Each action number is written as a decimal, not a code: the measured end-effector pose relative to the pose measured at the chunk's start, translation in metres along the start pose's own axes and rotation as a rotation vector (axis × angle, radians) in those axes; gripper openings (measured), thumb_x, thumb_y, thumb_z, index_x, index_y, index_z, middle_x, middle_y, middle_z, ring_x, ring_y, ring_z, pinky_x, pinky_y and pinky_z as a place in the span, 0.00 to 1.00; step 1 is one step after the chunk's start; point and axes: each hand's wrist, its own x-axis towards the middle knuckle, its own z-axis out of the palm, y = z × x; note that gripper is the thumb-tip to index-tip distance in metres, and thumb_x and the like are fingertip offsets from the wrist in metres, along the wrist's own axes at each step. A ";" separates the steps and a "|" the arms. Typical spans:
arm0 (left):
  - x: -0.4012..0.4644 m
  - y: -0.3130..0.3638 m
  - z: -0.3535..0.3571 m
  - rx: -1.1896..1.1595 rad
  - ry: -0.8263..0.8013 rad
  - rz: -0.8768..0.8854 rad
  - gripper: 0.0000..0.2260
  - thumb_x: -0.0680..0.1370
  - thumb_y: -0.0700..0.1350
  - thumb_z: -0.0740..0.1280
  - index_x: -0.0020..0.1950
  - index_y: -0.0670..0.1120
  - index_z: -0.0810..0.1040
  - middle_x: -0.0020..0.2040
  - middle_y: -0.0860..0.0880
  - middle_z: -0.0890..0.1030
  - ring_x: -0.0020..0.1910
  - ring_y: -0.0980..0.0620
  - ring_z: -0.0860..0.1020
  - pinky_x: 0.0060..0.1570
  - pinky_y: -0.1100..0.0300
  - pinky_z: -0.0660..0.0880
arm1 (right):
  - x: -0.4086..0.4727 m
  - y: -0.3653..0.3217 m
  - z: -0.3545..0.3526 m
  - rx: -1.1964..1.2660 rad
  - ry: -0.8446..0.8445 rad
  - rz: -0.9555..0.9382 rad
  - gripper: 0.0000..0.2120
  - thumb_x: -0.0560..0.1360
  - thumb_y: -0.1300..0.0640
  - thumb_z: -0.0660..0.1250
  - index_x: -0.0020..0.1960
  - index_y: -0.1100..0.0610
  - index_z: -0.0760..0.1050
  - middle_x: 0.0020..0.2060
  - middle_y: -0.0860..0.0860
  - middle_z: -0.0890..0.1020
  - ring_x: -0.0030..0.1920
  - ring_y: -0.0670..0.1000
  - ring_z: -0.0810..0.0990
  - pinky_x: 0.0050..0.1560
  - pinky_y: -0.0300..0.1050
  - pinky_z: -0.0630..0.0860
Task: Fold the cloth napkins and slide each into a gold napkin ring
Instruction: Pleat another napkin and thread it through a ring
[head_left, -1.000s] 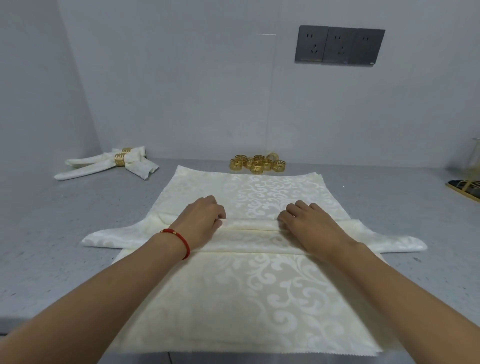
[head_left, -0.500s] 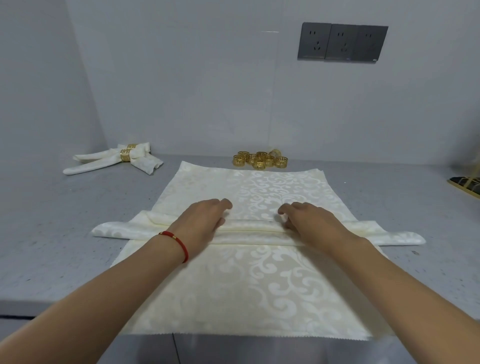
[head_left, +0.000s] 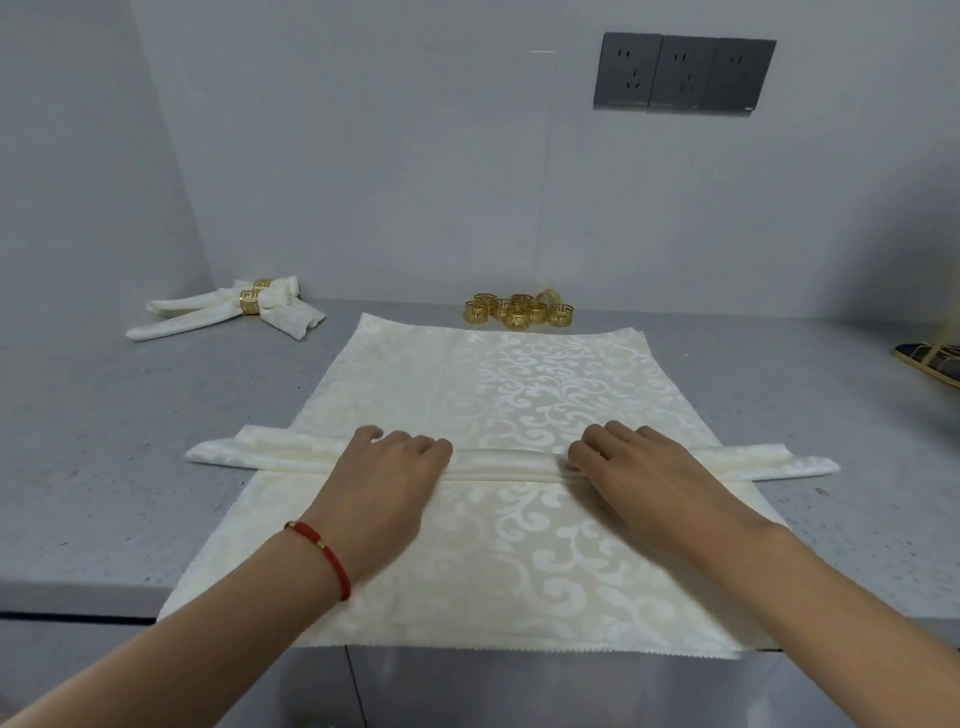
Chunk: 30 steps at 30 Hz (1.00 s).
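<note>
While two finished napkins lie at the far left of the grey counter, each cinched by a gold ring, a narrow folded cream napkin stretches crosswise over a flat stack of damask napkins whose near edge overhangs the counter. On it rests the left hand — fingers laid flat and relaxed across the strip, a red bracelet on its wrist. Behind, against the wall, sits a cluster of loose gold napkin rings. Further right, the right hand presses the strip, fingers bent at the knuckles with tips on the fold — power sockets are mounted above
</note>
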 end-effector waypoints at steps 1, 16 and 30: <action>-0.004 0.003 -0.001 -0.045 -0.006 -0.024 0.15 0.63 0.33 0.71 0.40 0.50 0.70 0.32 0.55 0.72 0.29 0.50 0.67 0.36 0.58 0.63 | -0.003 -0.002 -0.004 0.027 -0.024 0.005 0.05 0.74 0.58 0.67 0.49 0.52 0.74 0.41 0.47 0.75 0.39 0.53 0.75 0.36 0.48 0.72; 0.017 0.005 -0.015 -0.302 -0.181 -0.463 0.07 0.77 0.43 0.59 0.49 0.55 0.73 0.45 0.54 0.79 0.47 0.46 0.76 0.45 0.53 0.73 | 0.087 -0.055 0.020 0.560 -0.348 0.245 0.30 0.84 0.36 0.46 0.81 0.50 0.54 0.83 0.51 0.49 0.82 0.51 0.38 0.80 0.61 0.40; 0.073 -0.011 -0.026 -0.152 -0.667 -0.322 0.11 0.78 0.53 0.68 0.55 0.47 0.78 0.55 0.47 0.81 0.53 0.45 0.79 0.57 0.50 0.77 | 0.093 -0.051 0.019 0.591 -0.425 0.275 0.40 0.80 0.29 0.51 0.84 0.49 0.46 0.83 0.52 0.42 0.82 0.51 0.33 0.80 0.61 0.36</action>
